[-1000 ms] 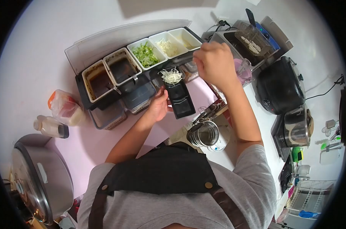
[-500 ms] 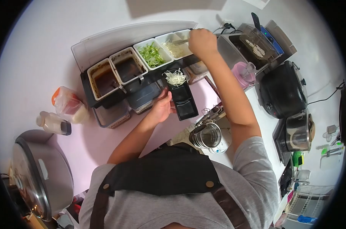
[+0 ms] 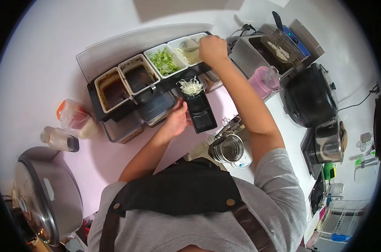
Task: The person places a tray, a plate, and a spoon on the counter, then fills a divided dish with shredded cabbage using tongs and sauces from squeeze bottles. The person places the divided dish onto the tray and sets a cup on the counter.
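Note:
My left hand [image 3: 177, 119] grips a black divided sauce dish [image 3: 203, 115] by its left side. A heap of pale shredded vegetable [image 3: 191, 86] fills the dish's far compartment; the nearer ones show bare black. My right hand [image 3: 213, 49] is a closed fist over the right end of the row of white tubs, around a thin metal utensil that is mostly hidden. Beneath it is a tub with more pale shreds [image 3: 188, 53]. Beside that stands a tub of sliced green onion [image 3: 164, 62]. Two tubs of dark sauce [image 3: 114, 93] sit at the left with ladle handles over their rims.
Lidded plastic boxes [image 3: 157, 110] are under the tub rack. At the right are a fryer with a basket [image 3: 278, 48], a pink jug [image 3: 262, 82], a black cooker [image 3: 310, 96] and a steel pot [image 3: 327, 140]. A large cooker [image 3: 58, 189] and bottles [image 3: 77, 119] stand left.
My right hand has shifted slightly left and down over the pale-shred tub. My left hand and the dish stay nearly where they were.

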The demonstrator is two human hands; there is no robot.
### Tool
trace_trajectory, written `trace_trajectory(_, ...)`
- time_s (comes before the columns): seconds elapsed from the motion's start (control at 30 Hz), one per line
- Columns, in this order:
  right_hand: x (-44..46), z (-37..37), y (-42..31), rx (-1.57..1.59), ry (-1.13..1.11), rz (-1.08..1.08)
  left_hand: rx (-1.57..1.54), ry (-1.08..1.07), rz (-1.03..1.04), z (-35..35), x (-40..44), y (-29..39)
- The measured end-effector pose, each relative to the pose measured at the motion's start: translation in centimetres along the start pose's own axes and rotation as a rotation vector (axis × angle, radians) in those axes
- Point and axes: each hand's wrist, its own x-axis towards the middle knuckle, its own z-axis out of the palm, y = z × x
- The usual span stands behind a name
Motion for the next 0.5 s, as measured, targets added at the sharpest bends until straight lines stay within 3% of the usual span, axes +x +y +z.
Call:
trace_trajectory(0.2,-0.1,-2.5,1.9,0.032,0.158,0.085,0.024,-0.030,-0.010,0.0,-0.2,0.5)
trace_trajectory(0.3,-0.9,-4.5,2.0,0.112,0.115,0.143,0.017,-0.009,-0.001,0.4,-0.1,0.6)
trace_trajectory(0.5,-3.1,-4.6,3.2,0.162,0.260,0.108,0.013,-0.013,-0.012,0.1,0.0,0.4)
